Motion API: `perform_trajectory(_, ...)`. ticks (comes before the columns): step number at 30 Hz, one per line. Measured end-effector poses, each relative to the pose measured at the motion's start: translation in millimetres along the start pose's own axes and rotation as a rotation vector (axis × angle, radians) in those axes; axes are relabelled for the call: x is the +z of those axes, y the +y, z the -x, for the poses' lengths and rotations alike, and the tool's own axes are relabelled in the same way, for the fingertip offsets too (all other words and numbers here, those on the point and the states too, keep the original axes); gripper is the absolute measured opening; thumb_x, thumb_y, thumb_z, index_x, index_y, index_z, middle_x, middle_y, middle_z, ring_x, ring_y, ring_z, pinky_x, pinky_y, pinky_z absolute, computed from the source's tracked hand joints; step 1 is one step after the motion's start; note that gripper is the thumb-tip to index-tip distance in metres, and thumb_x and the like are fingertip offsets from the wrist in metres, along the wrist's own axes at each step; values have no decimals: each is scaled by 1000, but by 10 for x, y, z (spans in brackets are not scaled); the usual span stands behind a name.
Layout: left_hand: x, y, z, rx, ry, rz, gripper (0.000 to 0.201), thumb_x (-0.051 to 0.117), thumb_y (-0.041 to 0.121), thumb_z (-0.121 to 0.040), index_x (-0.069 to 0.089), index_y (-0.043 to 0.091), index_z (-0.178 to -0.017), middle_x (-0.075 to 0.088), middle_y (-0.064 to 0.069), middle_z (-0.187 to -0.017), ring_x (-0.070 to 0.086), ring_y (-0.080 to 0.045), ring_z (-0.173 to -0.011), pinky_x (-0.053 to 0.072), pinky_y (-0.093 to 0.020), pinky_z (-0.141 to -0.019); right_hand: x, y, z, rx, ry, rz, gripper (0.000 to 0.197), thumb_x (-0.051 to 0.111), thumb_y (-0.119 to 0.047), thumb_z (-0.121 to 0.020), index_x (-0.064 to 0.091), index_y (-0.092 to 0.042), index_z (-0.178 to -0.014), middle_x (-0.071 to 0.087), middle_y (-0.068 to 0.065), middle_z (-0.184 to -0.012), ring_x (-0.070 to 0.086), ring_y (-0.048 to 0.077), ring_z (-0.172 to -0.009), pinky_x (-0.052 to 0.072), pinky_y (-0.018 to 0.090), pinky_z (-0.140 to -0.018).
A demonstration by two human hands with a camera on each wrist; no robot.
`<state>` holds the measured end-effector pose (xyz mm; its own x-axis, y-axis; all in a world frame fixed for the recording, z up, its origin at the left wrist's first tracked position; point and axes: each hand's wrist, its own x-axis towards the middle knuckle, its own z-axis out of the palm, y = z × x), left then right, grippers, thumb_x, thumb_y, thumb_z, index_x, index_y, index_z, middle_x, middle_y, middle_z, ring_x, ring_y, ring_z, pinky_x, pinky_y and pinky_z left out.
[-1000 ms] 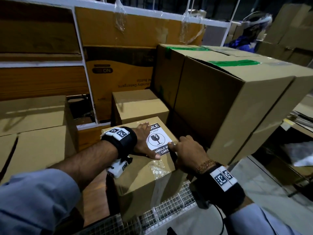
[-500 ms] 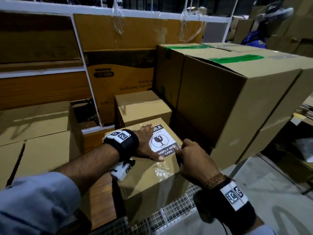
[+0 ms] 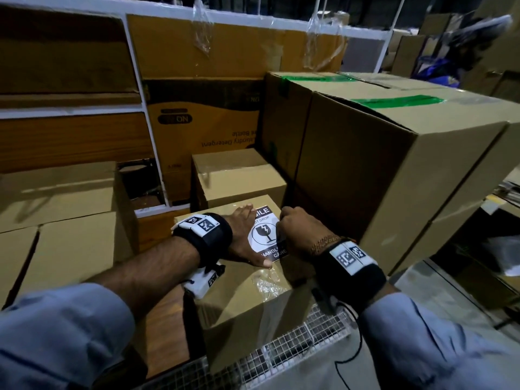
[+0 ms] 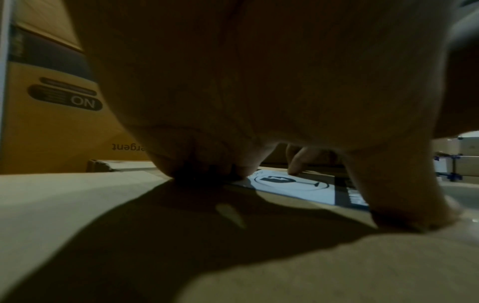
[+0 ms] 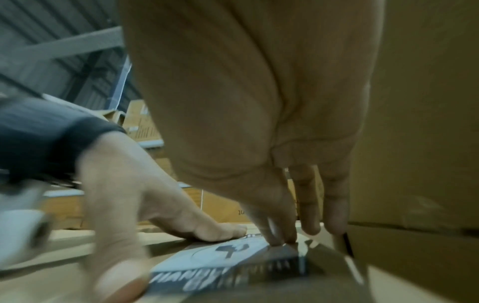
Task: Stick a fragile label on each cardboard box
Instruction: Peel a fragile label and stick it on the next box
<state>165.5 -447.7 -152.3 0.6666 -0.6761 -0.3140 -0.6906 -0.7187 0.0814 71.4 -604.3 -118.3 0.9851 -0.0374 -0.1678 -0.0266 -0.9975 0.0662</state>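
A small brown cardboard box [image 3: 247, 302] stands low in the middle of the head view. A white and black fragile label [image 3: 263, 235] lies on its top. My left hand [image 3: 242, 237] lies flat on the label's left part, fingers spread and thumb stretched toward me. My right hand [image 3: 298, 232] stands over the label's right edge with knuckles up. In the right wrist view its fingertips [image 5: 282, 235] press down on the label [image 5: 207, 260]. The left wrist view shows the palm arched over the label [image 4: 290, 184].
A big box [image 3: 380, 170] with green tape stands tight against the right side of the small box. Another small box [image 3: 239, 178] sits just behind. A detergent carton [image 3: 202, 114] fills the white shelf frame [image 3: 146, 114]. Flat cartons [image 3: 70, 243] lie at left, wire mesh [image 3: 295, 347] below.
My right hand has slid from the label's near right corner up along its right edge. The left hand has stayed flat on the label.
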Motion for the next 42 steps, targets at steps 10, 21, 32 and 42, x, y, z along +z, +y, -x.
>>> perform_trajectory(10,-182,117,223,52,-8,-7,137,69,81,-73,-14,18,-162,-14,-12,-171,-8,-28,-158,1,-41,-126,-24,106,-708,-12,-55,1,38,62,-21,-100,64,-7,-136,44,11,-145,48,39,-132,47,51,-109)
perform_trajectory(21,-169,116,194,-9,-24,-27,147,68,88,-65,-15,16,-162,-15,-13,-170,-10,-29,-158,2,-41,-126,207,240,-594,38,-68,-98,36,60,-28,-100,63,-12,-132,51,13,-137,54,38,-126,50,50,-105)
perform_trajectory(32,-127,67,103,-34,-64,-23,155,65,94,-59,-18,12,-161,-22,-12,-169,-12,-29,-158,1,-42,-126,190,195,461,30,-13,-93,40,58,-40,-103,59,-24,-139,43,5,-139,48,27,-128,53,44,-99)
perform_trajectory(42,-112,51,99,-8,-50,-16,152,65,93,-62,-17,10,-160,-20,-14,-169,-12,-29,-158,0,-41,-126,220,-204,724,59,156,-123,36,69,-31,-96,65,-19,-130,51,-1,-134,49,11,-113,50,21,-87)
